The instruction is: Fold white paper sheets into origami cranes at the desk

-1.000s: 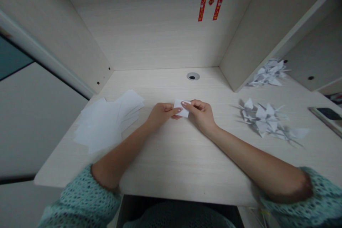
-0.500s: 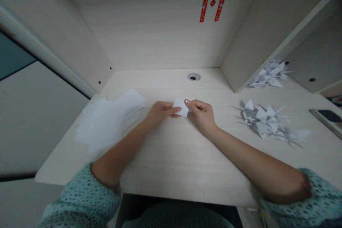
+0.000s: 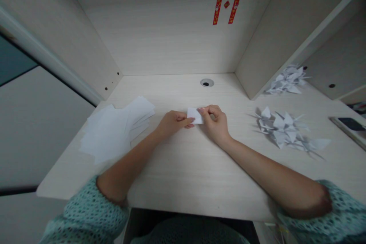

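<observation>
A small white paper rectangle [image 3: 195, 116] is held between both hands, over the middle of a pale wood-grain desk [image 3: 177, 183]. Its right side is pinched by the right hand [image 3: 215, 125], with the thumb and fingers curled closed on it. The left hand [image 3: 174, 122] is kept nearly flat, its fingers [image 3: 185, 122] extended toward the paper's lower left corner; whether the paper is gripped there or merely touched cannot be told.

Beyond the left hand lies a loose stack of white paper sheets [image 3: 110, 133], fanned and overlapping. To the right, a spread of folded paper cranes [image 3: 281, 129] is laid on the desk, and a smaller cluster of paper cranes [image 3: 287, 84] is set farther back, near a side panel.

The rectangle is small and appears to be firmly held on one side only, so it could be twisted or dropped if pressure were applied unevenly. The loose sheets could be scattered if brushed by the left forearm [image 3: 128, 164] — they are held by nothing visible.
</observation>
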`<state>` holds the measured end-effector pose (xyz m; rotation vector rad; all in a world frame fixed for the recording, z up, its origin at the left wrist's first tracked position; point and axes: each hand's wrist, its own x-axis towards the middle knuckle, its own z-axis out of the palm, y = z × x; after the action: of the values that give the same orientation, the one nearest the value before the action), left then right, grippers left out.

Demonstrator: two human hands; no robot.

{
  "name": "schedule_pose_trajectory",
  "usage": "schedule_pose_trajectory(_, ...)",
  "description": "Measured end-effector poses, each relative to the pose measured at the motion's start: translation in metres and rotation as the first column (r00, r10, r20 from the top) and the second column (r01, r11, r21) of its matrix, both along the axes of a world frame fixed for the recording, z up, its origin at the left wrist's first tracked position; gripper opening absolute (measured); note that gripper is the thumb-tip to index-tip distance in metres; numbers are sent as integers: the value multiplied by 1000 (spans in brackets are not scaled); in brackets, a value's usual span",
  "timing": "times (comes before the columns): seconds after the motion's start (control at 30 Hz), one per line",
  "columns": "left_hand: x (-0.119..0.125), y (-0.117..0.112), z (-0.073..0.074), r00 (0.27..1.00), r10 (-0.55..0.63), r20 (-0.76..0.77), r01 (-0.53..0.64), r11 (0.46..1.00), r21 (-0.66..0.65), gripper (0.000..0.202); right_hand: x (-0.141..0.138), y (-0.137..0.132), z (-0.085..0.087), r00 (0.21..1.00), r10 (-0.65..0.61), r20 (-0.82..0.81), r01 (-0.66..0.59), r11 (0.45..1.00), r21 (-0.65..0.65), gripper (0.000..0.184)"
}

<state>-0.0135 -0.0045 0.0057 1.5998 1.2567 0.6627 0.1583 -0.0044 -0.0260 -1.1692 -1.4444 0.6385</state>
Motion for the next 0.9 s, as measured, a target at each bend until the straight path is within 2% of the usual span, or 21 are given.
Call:
schedule_pose_trajectory(0.07,-1,1,-1,997,-18,-75,24,996,81,37,1,0,1,999,-11,38,9,998,59,30)
schedule_pose_trajectory(0.17,-1,1,-2,996,17,-86,-5,991,132,40,2,2,0,1000,7,-10,-7,999,42,26)
schedule_pose_trajectory(0.3,5,-3,-3,985,172,3,-170,971,169,41,1,5,-3,979,67,-193,-78,996,-46,27)
schedule_pose_trajectory(0.37,9,-6,-5,969,245,39,-248,949,197,42,-1,4,-2,975,110,-195,-126,990,-70,27)
schedule_pose_trajectory(0.43,12,-9,-8,957,277,86,-289,934,212,40,-2,2,0,981,147,-130,-159,983,-88,24)
schedule_pose_trajectory(0.63,17,-13,-13,946,288,146,-316,922,224,37,-3,-2,2,989,146,-29,-148,986,-74,19)
schedule_pose_trajectory(0.77,15,-11,-15,944,298,142,-323,920,222,37,-4,-1,2,992,109,-61,-116,986,-117,23)
schedule_pose_trajectory(0.9,13,-10,-16,952,261,158,-291,933,210,37,-5,-2,5,983,138,-123,-160,969,-186,25)
